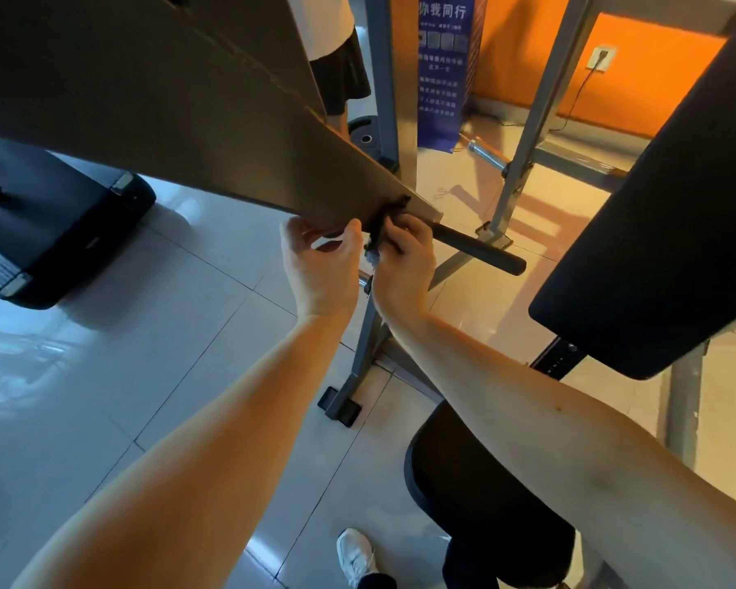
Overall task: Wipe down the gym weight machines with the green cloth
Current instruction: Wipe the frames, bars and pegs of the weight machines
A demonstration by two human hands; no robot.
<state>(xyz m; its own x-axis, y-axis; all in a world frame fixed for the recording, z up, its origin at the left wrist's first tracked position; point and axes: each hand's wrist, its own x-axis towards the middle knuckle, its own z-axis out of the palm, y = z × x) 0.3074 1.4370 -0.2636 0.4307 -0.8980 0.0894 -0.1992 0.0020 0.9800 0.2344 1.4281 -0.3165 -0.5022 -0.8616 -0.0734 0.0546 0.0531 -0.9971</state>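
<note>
A dark, crumpled cloth (382, 231) is bunched against the lower end of a slanted grey machine arm (213, 133), where a black foam handle (479, 248) sticks out to the right. My right hand (406, 265) grips the cloth from below and to the right. My left hand (321, 265) is just left of it, fingers curled with the thumb up at the arm's underside; whether it holds a fold of the cloth is not clear. The cloth looks dark here and its colour is hard to tell.
A black padded seat back (663, 214) rises at the right, and a round black seat (476, 495) is below my right forearm. Grey frame legs (360, 359) stand on the tiled floor. A treadmill (56, 231) sits at left. A person (336, 57) stands behind.
</note>
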